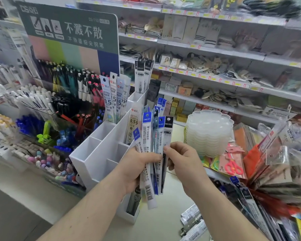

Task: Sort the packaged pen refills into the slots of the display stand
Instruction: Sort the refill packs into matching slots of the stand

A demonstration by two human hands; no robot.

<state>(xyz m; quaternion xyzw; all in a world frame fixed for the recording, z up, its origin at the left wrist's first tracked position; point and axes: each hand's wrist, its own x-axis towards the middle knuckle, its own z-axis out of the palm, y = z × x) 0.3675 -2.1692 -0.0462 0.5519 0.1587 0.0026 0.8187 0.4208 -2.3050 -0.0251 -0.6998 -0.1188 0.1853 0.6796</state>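
My left hand [137,167] grips a fanned bundle of packaged pen refills [149,136] with blue and black header cards, held upright over the white display stand [101,153]. My right hand [182,164] pinches the rightmost, black-topped refill pack [167,134] of that bundle. The stand has several open slots. Its back slots hold white 0.5 refill packs [113,94] and tall black-topped packs [143,73]. One beige 0.55 pack [133,124] stands in a middle slot. A front slot holds a dark pack [134,200].
A pen display with a green sign [68,32] stands at the left, pens and erasers below it. A stack of clear plastic trays [208,133] sits to the right. Packaged goods [268,162] crowd the right counter; store shelves [215,75] run behind.
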